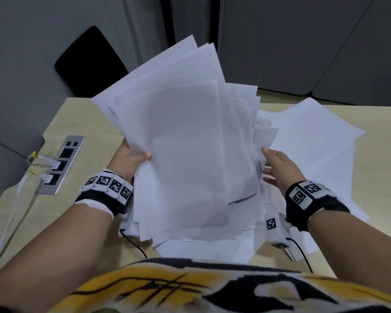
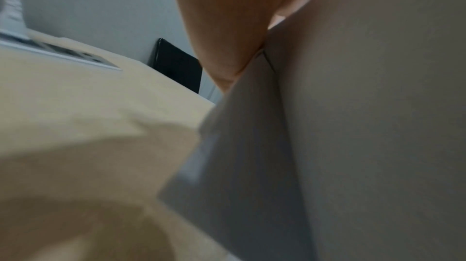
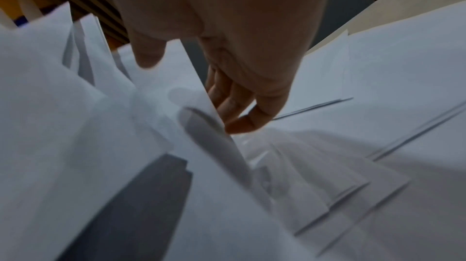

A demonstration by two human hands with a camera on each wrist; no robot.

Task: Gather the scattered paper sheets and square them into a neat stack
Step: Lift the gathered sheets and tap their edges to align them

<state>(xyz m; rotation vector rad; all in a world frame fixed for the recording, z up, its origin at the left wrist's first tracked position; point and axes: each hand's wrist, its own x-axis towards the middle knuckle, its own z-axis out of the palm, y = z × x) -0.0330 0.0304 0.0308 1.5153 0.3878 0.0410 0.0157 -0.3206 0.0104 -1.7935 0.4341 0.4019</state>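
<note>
Lifted bundle of paper sheets (image 1: 185,141) raised on edge above the surface (image 1: 81,123), fanned and skewed, far corners splayed at different angles, near edges ragged and stepped. More loose sheets (image 1: 314,136) lying flat on the surface to the right and under the bundle, not yet collected.

Left hand (image 1: 131,161) gripping the bundle's left edge, thumb over the front face, fingers hidden behind; same pinch seen close in the left wrist view, left hand's thumb (image 2: 227,26) pressed flat against the paper. Right hand (image 1: 278,166) at the bundle's right edge, thumb on the near side of a sheet and fingers (image 3: 234,104) slipped behind it in the right wrist view, curled loosely round a few leaves rather than the whole thickness.

Judged light, thin and limp: bends under its own weight when held by one edge, slides easily sheet on sheet, creases if squeezed hard. Best taken at the two long edges, palms flat against the sides, grip loose enough to let the leaves drop level when tapped on the surface. Risk of inner sheets slipping out of the fan on the right, where the hold covers only part.

Power strip (image 1: 61,163) with plugged cables at the surface's left edge, well apart from the paper; dark chair (image 1: 90,59) beyond.
</note>
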